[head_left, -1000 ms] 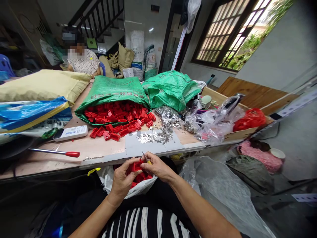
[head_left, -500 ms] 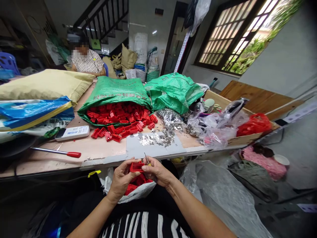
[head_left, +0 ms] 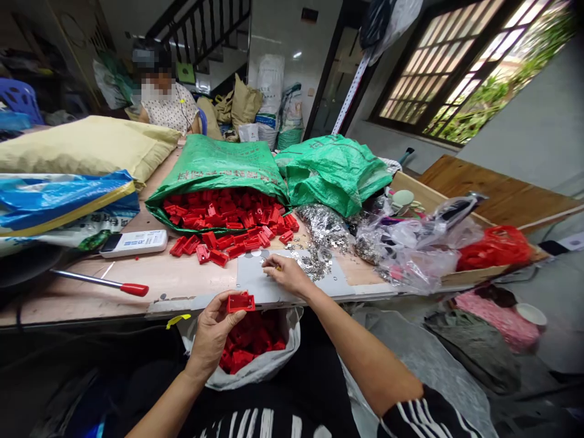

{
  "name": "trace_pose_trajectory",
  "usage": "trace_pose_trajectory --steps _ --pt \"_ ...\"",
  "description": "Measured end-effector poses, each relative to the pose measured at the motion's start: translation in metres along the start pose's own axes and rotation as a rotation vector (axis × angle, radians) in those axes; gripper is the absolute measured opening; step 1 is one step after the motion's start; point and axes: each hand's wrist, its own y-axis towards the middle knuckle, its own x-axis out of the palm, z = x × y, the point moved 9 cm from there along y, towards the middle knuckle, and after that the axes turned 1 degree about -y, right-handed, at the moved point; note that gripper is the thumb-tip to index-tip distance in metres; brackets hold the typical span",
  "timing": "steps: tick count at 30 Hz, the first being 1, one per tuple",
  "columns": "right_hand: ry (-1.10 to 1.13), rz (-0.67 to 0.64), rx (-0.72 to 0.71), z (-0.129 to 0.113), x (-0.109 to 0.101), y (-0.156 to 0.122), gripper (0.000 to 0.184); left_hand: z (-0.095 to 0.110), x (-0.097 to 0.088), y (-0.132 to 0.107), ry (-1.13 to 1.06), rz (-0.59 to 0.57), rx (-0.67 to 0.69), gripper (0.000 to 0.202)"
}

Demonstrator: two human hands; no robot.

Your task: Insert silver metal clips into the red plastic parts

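Observation:
Between the thumb and fingers of my left hand (head_left: 214,331) is a small red plastic housing (head_left: 241,302), its hollow side toward me, above the bag in my lap. My right hand (head_left: 287,275) reaches over the grey sheet (head_left: 250,278) on the table, fingers pinched on a thin metal tool with a yellow part, mostly hidden by the fingers. Beside and behind that hand lie small flat metal pieces (head_left: 319,258). Below my hands, a white bag (head_left: 292,347) holds many red housings (head_left: 241,350).
A green sack (head_left: 219,161) spills red housings (head_left: 219,258) onto the table. Left of it are a white device (head_left: 139,242) and a red-handled lever (head_left: 134,289). Plastic bags (head_left: 410,243) crowd the right. Across the table sits a person (head_left: 171,106).
My right hand has left the red housing and moved up and forward to the metal pieces on the table. My left hand keeps the housing, now slightly lower left, and the view has shifted slightly.

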Motion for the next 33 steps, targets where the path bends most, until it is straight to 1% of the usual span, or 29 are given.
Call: trace_pose_trajectory --steps 1,3,7,12,15,22,28,33 --pt "-0.164 0.003 -0.019 0.001 -0.005 0.010 0.007 0.001 -0.002 0.001 -0.001 0.008 0.001 0.036" --pt "-0.275 -0.008 -0.043 0.002 -0.009 0.027 0.010 0.002 -0.003 0.003 -0.007 0.021 0.001 0.038" --pt "-0.359 -0.085 -0.093 0.001 -0.001 0.047 0.010 0.007 -0.002 0.007 -0.050 0.016 -0.009 0.046" --pt "-0.429 -0.168 -0.097 0.001 0.011 0.057 0.006 0.011 -0.004 0.011 -0.072 0.043 -0.007 0.051" --pt "-0.434 -0.174 -0.100 0.001 0.012 0.058 0.006 0.011 -0.005 0.012 -0.056 0.045 -0.004 0.052" --pt "-0.349 -0.116 -0.088 0.004 0.007 0.051 0.008 0.007 -0.002 0.013 -0.109 0.041 -0.042 0.053" --pt "-0.223 -0.057 -0.121 0.000 -0.004 0.045 0.017 0.012 0.005 0.012 -0.191 0.055 -0.071 0.052" --pt "-0.169 0.025 -0.093 0.003 -0.016 0.033 0.012 0.010 0.015 0.011 -0.288 0.012 -0.135 0.050"
